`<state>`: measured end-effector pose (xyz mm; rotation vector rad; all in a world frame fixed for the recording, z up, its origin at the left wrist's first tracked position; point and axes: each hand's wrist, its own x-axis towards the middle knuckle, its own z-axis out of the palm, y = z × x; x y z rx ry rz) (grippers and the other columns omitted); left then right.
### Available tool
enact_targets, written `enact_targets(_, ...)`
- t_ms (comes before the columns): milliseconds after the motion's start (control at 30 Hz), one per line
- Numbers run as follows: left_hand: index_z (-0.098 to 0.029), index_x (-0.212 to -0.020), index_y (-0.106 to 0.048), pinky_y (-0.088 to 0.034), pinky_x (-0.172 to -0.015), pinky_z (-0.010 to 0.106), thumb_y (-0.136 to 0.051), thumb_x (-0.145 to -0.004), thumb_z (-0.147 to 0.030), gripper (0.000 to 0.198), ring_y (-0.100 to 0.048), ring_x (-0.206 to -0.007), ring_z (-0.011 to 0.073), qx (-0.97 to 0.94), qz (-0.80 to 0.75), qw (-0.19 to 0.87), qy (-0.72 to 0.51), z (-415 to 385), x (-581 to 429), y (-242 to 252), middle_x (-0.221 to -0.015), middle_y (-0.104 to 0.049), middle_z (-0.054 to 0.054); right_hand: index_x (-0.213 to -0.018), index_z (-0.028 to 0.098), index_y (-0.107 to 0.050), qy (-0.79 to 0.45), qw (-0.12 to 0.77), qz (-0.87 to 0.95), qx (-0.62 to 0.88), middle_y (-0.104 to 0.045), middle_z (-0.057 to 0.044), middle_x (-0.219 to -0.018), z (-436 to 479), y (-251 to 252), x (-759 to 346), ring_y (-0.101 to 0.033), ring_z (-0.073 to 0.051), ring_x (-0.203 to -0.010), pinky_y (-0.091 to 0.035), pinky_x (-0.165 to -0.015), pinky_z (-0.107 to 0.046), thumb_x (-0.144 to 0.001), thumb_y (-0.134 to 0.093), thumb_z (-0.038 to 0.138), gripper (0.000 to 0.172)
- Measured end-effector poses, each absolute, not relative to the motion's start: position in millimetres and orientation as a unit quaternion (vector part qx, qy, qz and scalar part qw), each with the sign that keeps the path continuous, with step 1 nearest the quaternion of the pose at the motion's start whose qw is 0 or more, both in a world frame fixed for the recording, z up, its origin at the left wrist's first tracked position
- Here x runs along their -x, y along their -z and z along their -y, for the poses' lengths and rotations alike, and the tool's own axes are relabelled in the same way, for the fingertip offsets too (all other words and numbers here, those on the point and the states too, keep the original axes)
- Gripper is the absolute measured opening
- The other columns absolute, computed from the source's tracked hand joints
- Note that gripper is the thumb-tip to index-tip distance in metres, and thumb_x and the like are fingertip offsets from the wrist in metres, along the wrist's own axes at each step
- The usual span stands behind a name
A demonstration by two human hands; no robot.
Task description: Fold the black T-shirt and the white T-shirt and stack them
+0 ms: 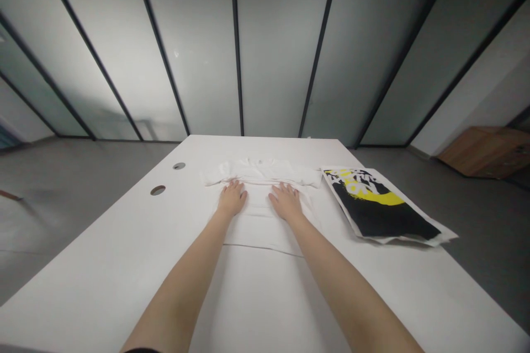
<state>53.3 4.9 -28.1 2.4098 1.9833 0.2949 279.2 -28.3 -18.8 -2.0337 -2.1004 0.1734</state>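
Right: white T-shirt (260,172) lies flat on the white table (331,146), left hand (232,198) and right hand (285,202) pressing palms-down on it, fingers (238,187) spread, nothing clamped (black-and-yellow printed package (372,204) just beside it). Any shift needs hands lifted first.

My left hand (232,198) and right hand (285,202) hid the white T-shirt's (259,229) middle; lettering (356,183) on the black-and-yellow bag (383,215) at right was too blurred to read.
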Motion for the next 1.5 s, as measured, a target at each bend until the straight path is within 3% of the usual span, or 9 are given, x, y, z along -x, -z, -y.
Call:
enact_targets(233,-0.016,-0.15,-0.055,-0.034,-0.123,0.052,-0.039,-0.108,-0.035,0.049,-0.043,-0.152,0.0311,-0.772,-0.628,-0.029,-0.096,40,-37,34,-0.16,-0.052,0.018,-0.135,0.021,-0.068,-0.032,0.172,0.741,0.648,-0.06,-0.011,-0.152,69,17,-296,-0.052,-0.022,-0.138,-0.033,-0.117,-0.034,-0.109,-0.034,0.032,0.044)
enact_targets(300,-0.016,-0.152,-0.054,-0.033,-0.124,0.054,-0.036,-0.109,-0.037,0.051,-0.04,-0.153,0.033,-0.779,-0.621,-0.036,-0.082,63,-35,37,-0.162,-0.049,0.018,-0.142,0.021,-0.064,-0.043,0.141,0.746,0.649,-0.054,-0.013,-0.158,90,24,-294,-0.047,-0.028,-0.144,-0.03,-0.12,-0.041,-0.107,-0.041,0.037,0.045)
enact_targets(467,-0.02,-0.163,-0.042,-0.029,-0.12,0.068,-0.039,-0.106,-0.051,0.065,-0.033,-0.156,0.0445,-0.768,-0.637,-0.05,-0.027,122,-38,40,-0.169,-0.036,0.02,-0.167,0.029,-0.035,-0.088,0.023,0.715,0.694,-0.017,-0.014,-0.177,143,33,-285,-0.015,-0.047,-0.16,-0.01,-0.12,-0.074,-0.104,-0.043,0.056,0.068)
enact_targets(600,-0.019,-0.165,-0.038,-0.027,-0.118,0.074,-0.042,-0.103,-0.059,0.074,-0.026,-0.156,0.0509,-0.77,-0.637,-0.034,-0.013,150,-54,41,-0.171,-0.031,0.023,-0.165,0.029,-0.04,-0.12,0.029,0.721,0.682,-0.02,-0.015,-0.176,163,22,-272,-0.02,-0.048,-0.159,-0.019,-0.12,-0.071,-0.103,-0.046,0.057,0.068)
enact_targets(733,-0.025,-0.167,-0.036,-0.022,-0.124,0.068,-0.042,-0.104,-0.054,0.07,-0.022,-0.16,0.0448,-0.807,-0.588,-0.006,-0.045,140,-76,38,-0.173,-0.029,0.016,-0.162,0.03,-0.045,-0.115,0.082,0.753,0.643,-0.028,-0.013,-0.174,152,15,-258,-0.026,-0.041,-0.159,-0.019,-0.125,-0.059,-0.107,-0.04,0.052,0.06)
enact_targets(933,-0.024,-0.166,-0.038,-0.026,-0.122,0.069,-0.038,-0.106,-0.052,0.066,-0.028,-0.158,0.044,-0.752,-0.657,0.013,-0.043,80,-67,27,-0.172,-0.031,0.016,-0.166,0.031,-0.036,-0.099,0.04,0.706,0.7,-0.02,-0.013,-0.177,106,22,-276,-0.017,-0.045,-0.16,-0.012,-0.123,-0.067,-0.106,-0.04,0.058,0.066)
enact_targets(1100,-0.019,-0.162,-0.043,-0.03,-0.122,0.065,-0.037,-0.107,-0.049,0.063,-0.032,-0.157,0.0408,-0.747,-0.663,-0.008,-0.055,52,-44,24,-0.17,-0.036,0.019,-0.166,0.031,-0.035,-0.072,0.043,0.678,0.73,-0.022,-0.014,-0.176,83,25,-302,-0.02,-0.044,-0.159,-0.014,-0.122,-0.066,-0.107,-0.038,0.058,0.066)
enact_targets(1300,-0.015,-0.144,-0.06,-0.041,-0.12,0.047,-0.037,-0.108,-0.039,0.049,-0.048,-0.148,0.0311,-0.747,-0.651,-0.06,-0.12,66,-19,32,-0.156,-0.056,0.018,-0.156,0.023,-0.052,-0.013,0.077,0.667,0.741,-0.039,-0.017,-0.168,89,30,-331,-0.034,-0.037,-0.155,-0.026,-0.122,-0.053,-0.108,-0.037,0.047,0.056)
enact_targets(1500,-0.018,-0.147,-0.058,-0.039,-0.123,0.05,-0.035,-0.108,-0.04,0.05,-0.046,-0.151,0.031,-0.772,-0.623,-0.051,-0.116,106,-13,34,-0.157,-0.056,0.015,-0.156,0.022,-0.054,-0.004,0.09,0.689,0.719,-0.037,-0.013,-0.17,116,30,-328,-0.027,-0.038,-0.158,-0.018,-0.126,-0.055,-0.109,-0.035,0.043,0.055)
